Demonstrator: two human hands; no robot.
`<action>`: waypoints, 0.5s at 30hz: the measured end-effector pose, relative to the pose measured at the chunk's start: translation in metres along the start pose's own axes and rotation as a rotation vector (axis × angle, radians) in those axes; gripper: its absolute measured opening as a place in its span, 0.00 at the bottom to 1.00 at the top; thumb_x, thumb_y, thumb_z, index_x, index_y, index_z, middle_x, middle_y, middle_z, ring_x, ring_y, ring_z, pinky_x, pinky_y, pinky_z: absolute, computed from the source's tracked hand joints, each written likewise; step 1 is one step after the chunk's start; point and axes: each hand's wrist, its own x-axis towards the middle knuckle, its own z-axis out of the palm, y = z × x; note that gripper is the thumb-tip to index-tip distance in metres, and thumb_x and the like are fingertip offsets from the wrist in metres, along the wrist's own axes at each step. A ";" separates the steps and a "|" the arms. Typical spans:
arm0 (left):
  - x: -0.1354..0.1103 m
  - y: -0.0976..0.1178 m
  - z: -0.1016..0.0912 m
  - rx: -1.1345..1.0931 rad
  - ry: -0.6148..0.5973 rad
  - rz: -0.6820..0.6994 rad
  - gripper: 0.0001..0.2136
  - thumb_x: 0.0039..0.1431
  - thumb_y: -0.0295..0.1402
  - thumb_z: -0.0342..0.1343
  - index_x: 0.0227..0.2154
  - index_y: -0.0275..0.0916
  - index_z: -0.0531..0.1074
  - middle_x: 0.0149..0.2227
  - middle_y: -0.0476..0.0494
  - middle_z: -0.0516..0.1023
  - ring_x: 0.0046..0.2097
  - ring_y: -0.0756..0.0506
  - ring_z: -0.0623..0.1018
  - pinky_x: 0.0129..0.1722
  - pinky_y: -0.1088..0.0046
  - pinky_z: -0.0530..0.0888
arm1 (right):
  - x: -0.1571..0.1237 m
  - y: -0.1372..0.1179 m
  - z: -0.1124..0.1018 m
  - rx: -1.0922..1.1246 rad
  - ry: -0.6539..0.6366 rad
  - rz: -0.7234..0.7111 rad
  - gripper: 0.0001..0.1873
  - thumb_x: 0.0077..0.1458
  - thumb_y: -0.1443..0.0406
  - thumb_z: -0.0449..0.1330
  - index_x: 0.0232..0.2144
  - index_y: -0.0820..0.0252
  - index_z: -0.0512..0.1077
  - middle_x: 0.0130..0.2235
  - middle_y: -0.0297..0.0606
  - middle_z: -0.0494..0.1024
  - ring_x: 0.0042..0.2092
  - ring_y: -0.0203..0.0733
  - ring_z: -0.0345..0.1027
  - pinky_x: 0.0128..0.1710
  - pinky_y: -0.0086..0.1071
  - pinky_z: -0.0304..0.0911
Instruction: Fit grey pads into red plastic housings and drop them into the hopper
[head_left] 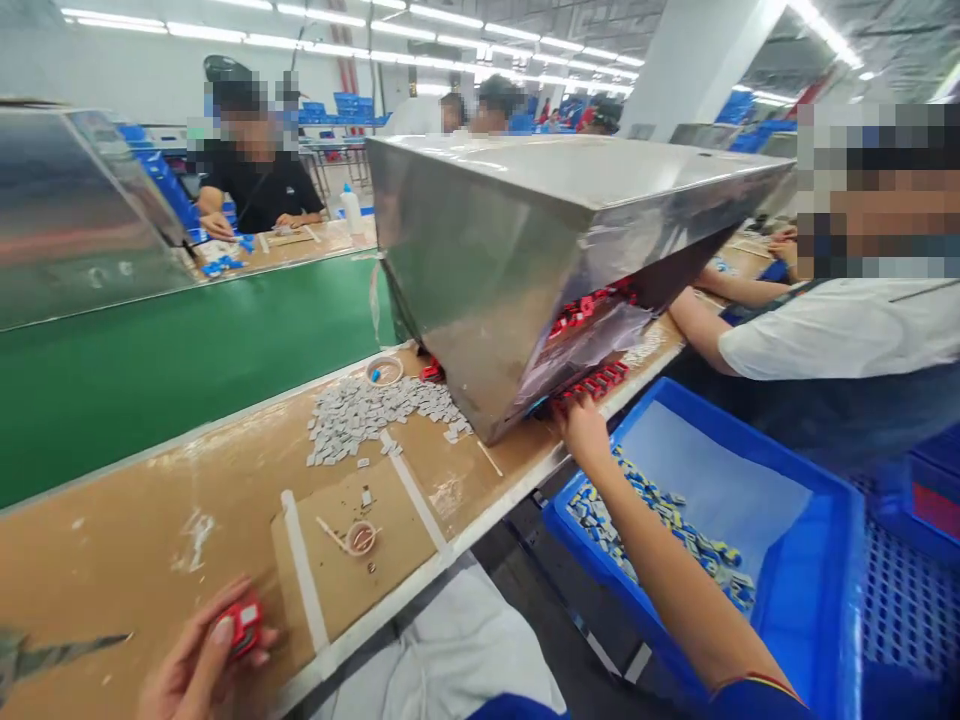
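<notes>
My left hand (217, 650) is closed around a small red plastic part (245, 625) with a whitish patch on top, held just above the bench at the lower left. My right hand (583, 428) reaches out to the bench edge under the metal hood (480, 270). Its fingertips are at a row of red parts (600, 380) and are mostly hidden, so their grip does not show. On a cardboard mat (352, 590) between my hands stand a small round cup (361, 538) and a thin stick. Behind it spreads a pile of small grey-white pieces (375, 410).
A blue bin (810, 560) with many blue and yellow parts sits below my right arm. Beyond the bench runs a green belt (187, 360). Another person in a white shirt (840, 330) works close by on the right; one in black (259, 190) sits across.
</notes>
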 end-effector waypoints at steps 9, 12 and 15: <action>0.004 -0.009 0.044 -0.261 -0.239 0.139 0.29 0.46 0.45 0.71 0.50 0.37 0.75 0.36 0.44 0.77 0.31 0.51 0.74 0.30 0.78 0.73 | -0.081 -0.029 -0.025 0.215 0.235 -0.138 0.17 0.60 0.53 0.54 0.32 0.61 0.73 0.30 0.45 0.75 0.30 0.48 0.69 0.34 0.39 0.65; 0.005 -0.025 0.051 -0.268 -0.247 0.130 0.34 0.43 0.39 0.72 0.55 0.37 0.72 0.41 0.43 0.77 0.36 0.50 0.74 0.35 0.77 0.73 | -0.127 -0.067 -0.023 0.466 -0.036 -0.306 0.14 0.62 0.54 0.56 0.34 0.58 0.73 0.32 0.43 0.78 0.32 0.46 0.72 0.34 0.37 0.67; 0.003 -0.036 0.054 -0.261 -0.227 0.132 0.34 0.46 0.42 0.70 0.57 0.38 0.71 0.41 0.42 0.77 0.37 0.48 0.75 0.37 0.75 0.73 | -0.153 -0.113 -0.012 0.641 -0.316 -0.410 0.11 0.64 0.58 0.56 0.37 0.56 0.74 0.35 0.41 0.79 0.36 0.45 0.74 0.35 0.35 0.69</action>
